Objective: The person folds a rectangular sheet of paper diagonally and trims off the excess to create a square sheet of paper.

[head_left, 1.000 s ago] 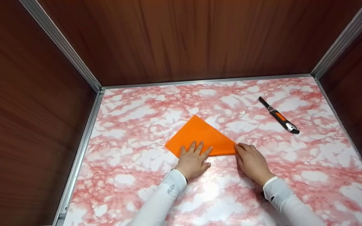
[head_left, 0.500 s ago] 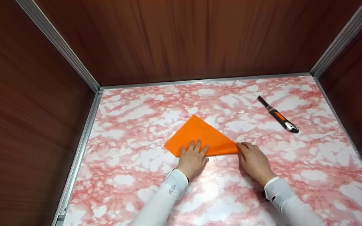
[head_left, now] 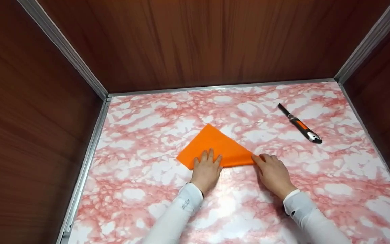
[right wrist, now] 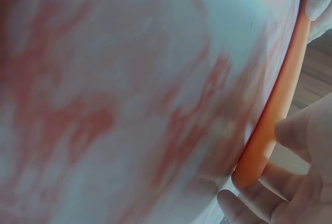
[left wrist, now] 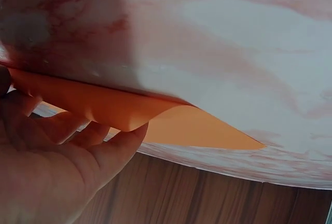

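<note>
A sheet of orange paper (head_left: 213, 142), folded over along its near side, lies on the table. My left hand (head_left: 207, 171) presses on its near left part with fairly straight fingers. In the left wrist view, the paper's folded edge (left wrist: 98, 102) bulges in a soft curve beside those fingers. The right hand (head_left: 273, 173) pinches the paper's right corner between thumb and fingers. Seen from the right wrist, the thumb lies on the rounded orange fold (right wrist: 275, 110) and the other fingers sit at the corner's end.
A black utility knife (head_left: 300, 124) with an orange inlay lies at the back right of the table (head_left: 141, 203), whose top has a red and white marbled pattern. Dark wood panels (head_left: 195, 44) with metal framing enclose it at the back and both sides.
My left hand has shifted slightly left and farther up the paper, its thumb now tucked out of sight. The right hand stays at the corner, its fingertips slightly changed.
</note>
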Tool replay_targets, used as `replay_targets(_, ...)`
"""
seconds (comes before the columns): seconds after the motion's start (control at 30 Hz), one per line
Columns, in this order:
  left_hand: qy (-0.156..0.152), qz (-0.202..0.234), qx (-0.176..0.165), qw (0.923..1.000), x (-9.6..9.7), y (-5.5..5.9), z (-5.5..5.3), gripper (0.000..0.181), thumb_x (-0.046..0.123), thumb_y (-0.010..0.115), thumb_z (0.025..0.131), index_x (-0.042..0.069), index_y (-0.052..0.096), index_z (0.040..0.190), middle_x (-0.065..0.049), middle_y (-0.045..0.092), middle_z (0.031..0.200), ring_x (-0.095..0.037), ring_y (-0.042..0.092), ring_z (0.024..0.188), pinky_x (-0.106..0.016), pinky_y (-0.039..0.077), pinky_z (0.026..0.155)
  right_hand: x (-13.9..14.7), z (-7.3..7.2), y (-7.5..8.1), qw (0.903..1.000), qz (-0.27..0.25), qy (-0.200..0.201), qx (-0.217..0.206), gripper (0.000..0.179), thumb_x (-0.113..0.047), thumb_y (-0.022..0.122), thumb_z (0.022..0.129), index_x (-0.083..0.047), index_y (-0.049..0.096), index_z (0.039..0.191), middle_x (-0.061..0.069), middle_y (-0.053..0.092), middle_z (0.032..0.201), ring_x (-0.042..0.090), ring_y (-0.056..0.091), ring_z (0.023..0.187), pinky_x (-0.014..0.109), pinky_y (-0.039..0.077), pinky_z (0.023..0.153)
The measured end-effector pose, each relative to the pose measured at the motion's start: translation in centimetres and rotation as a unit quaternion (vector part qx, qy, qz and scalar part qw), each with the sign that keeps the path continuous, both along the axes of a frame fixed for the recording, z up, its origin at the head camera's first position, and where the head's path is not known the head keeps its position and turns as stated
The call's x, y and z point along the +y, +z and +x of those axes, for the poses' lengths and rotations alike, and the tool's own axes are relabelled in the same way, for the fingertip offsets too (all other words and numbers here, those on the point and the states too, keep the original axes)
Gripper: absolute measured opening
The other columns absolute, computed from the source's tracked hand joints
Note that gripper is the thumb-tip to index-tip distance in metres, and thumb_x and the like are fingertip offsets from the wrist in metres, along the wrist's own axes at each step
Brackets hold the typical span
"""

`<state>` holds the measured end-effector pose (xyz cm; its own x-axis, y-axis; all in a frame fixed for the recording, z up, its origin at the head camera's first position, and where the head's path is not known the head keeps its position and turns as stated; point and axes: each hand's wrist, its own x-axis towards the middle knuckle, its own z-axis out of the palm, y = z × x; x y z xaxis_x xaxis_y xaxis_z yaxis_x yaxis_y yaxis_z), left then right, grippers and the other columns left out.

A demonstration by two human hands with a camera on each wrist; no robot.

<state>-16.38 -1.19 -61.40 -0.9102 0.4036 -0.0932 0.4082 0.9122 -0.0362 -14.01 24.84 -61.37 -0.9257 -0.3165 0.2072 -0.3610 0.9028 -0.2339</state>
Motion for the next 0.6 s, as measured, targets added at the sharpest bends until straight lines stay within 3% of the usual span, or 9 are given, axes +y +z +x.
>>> replay_targets(0.2, 0.002, -0.001, 0.012, 0.9999, -0.06, -0.17, -0.02, 0.052, 0.049, 0.035, 0.103, 0.030, 0.037, 0.151, -0.012, 0.033, 0.155, -0.036, 0.032, 0.138, -0.060, 0.033, 0.100, -0.27, -0.15, 0.03, 0.9998, -0.012, -0.013, 0.006, 0.045, -0.014, 0.067, 0.090, -0.011, 0.060, 0.134, 0.017, 0.058, 0.113, 0.038, 0.051, 0.093, 0.051, 0.045, 0.076)
replay_targets(0.43, 0.004, 0.005, 0.003, 1.0000, -0.02, -0.16, -0.03, 0.053, 0.048, 0.034, 0.103, 0.027, 0.038, 0.151, -0.013, 0.032, 0.154, -0.036, 0.031, 0.138, -0.061, 0.032, 0.101, -0.16, -0.14, 0.14, 0.9945, -0.087, -0.059, -0.001, 0.039, -0.013, 0.065, 0.092, -0.004, 0.062, 0.130, 0.018, 0.059, 0.110, 0.038, 0.057, 0.095, 0.053, 0.047, 0.082)
replay_targets(0.6, 0.007, 0.009, 0.003, 0.9999, -0.07, -0.17, -0.02, 0.053, 0.048, 0.035, 0.103, 0.025, 0.039, 0.151, -0.013, 0.033, 0.154, -0.036, 0.032, 0.138, -0.060, 0.033, 0.102, 0.11, -0.15, -0.13, 0.9910, -0.116, -0.064, 0.019, 0.037, -0.010, 0.067, 0.090, -0.003, 0.064, 0.126, 0.016, 0.059, 0.105, 0.035, 0.058, 0.088, 0.051, 0.048, 0.079)
